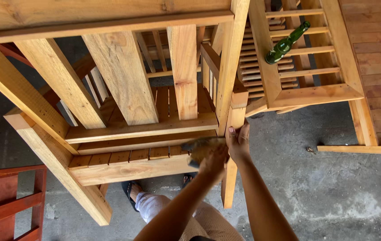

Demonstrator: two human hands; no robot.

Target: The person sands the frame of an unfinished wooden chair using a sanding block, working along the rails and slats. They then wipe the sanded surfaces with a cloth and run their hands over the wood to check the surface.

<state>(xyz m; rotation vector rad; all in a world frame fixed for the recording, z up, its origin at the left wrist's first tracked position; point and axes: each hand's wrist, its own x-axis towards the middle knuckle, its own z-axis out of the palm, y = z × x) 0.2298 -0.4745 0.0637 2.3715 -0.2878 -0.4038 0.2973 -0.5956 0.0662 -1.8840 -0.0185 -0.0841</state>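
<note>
**Head view: both hands at the corner post of a bare wooden frame**

Head camera looks down on an unfinished wooden furniture frame (123,129), and your two hands meet at its near right corner. Around you: a red-stained wooden piece (7,201) sits at the lower left on the concrete floor (324,178); a second slatted frame (306,67) lies to the upper right with a green glass bottle (285,43) resting on its slats, neck pointing up and to the right. A loose wooden strip (360,149) lies flat on the floor to the right, well apart from your hands. Your sandalled foot (132,192) shows beneath the frame's lower rail, near the knee of your light trousers.

Nothing lies between you and the corner; the broad upper planks of the frame cross the view above and to the left, clear of your hands.

Your left hand (212,161) is closed on a blurred brownish pad (201,148), pressed against the end of the slatted lower rail where it meets the corner post (232,134). What the pad is cannot be told through the blur. Your right hand (239,143) lies flat against that post, fingers stretched up along it, holding nothing else.

The post's long axis runs from the lower middle of the view up toward the top edge, leaning slightly right. The pad lies just left of it, its longer side across the post.
</note>
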